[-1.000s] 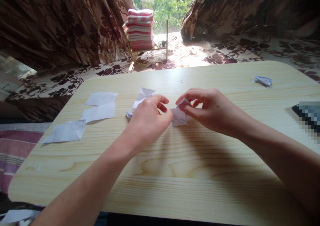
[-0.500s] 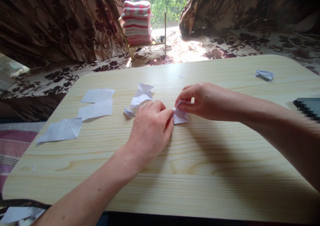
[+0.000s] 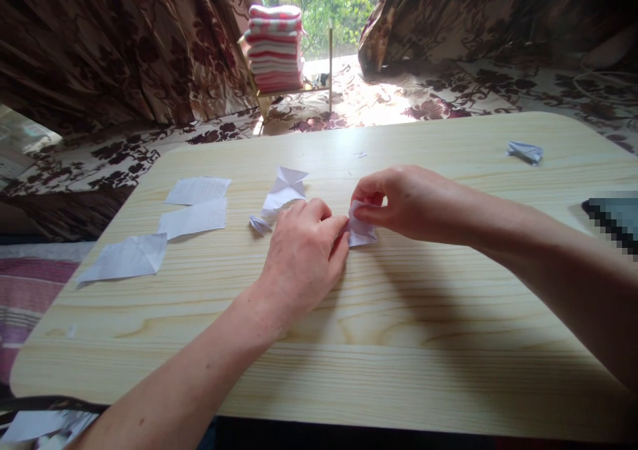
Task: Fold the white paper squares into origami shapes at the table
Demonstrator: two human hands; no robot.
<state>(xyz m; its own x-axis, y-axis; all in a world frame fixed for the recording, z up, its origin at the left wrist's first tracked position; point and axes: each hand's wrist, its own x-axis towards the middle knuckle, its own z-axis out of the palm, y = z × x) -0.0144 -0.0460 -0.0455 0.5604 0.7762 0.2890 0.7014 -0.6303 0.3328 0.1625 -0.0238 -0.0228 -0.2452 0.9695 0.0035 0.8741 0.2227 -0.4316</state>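
A small folded piece of white paper [image 3: 363, 235] lies on the wooden table between my hands. My right hand [image 3: 391, 197] pinches a raised flap of it between thumb and fingers. At the paper's left edge my left hand [image 3: 312, 250] presses with closed fingertips, which hide that side. Just beyond my left hand lies a creased paper sheet [image 3: 286, 185] with a torn-looking lower edge. A small folded paper piece [image 3: 259, 225] rests close to my left knuckles.
Several paper sheets [image 3: 192, 221] lie at the table's left. A folded paper shape [image 3: 525, 152] sits at the far right, above a blurred dark-edged device [image 3: 613, 221]. Tiny paper scraps [image 3: 360, 154] dot the back. Folded pink-and-white cloths [image 3: 275, 50] stand stacked on a rack behind the table [image 3: 399, 383].
The flap in my right fingers now stands more upright and shows more of its face. Both hands stay nearly in place; the whole view has shifted slightly.
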